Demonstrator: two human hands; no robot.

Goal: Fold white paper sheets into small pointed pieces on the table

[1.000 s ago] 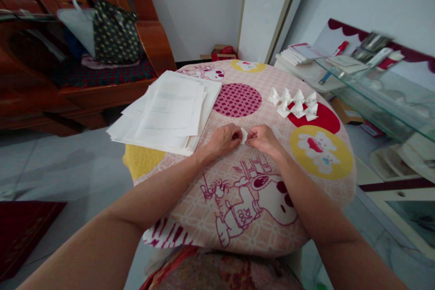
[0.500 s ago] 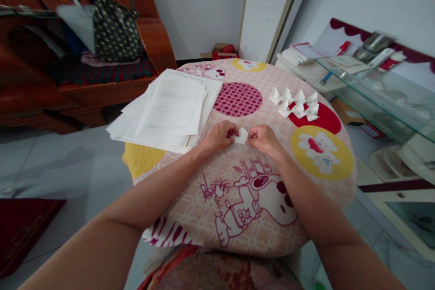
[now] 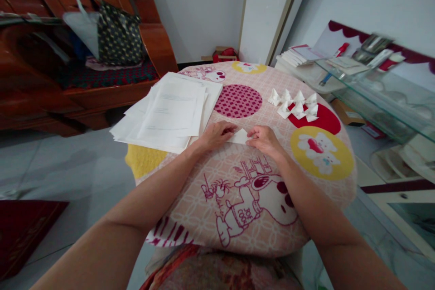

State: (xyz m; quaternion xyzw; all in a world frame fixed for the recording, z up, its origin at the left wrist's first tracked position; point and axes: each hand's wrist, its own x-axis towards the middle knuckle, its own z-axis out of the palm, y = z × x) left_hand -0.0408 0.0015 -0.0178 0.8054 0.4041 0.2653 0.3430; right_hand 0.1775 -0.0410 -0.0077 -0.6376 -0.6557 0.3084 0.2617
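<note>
A small piece of folded white paper [image 3: 240,136] with a pointed top lies low over the middle of the cloth-covered table, between my two hands. My left hand [image 3: 218,135] has its fingers curled at the paper's left side and covers that end. On the right corner, my right hand [image 3: 265,139] pinches the paper between thumb and fingers. Several folded white paper pieces with pointed tips [image 3: 298,105] stand grouped at the table's right back. Left of my hands is a loose stack of white paper sheets [image 3: 173,108], the top one faintly printed.
A patterned tablecloth [image 3: 234,167] covers the round table. Close by on the right, a glass shelf [image 3: 380,95] holds cups and papers. A wooden bench [image 3: 122,95] with a dark patterned bag [image 3: 118,36] stands at the left back.
My left hand has slid slightly left along the paper, so more of its lower left part shows. My right hand stays at the right corner. The view has shifted slightly.
</note>
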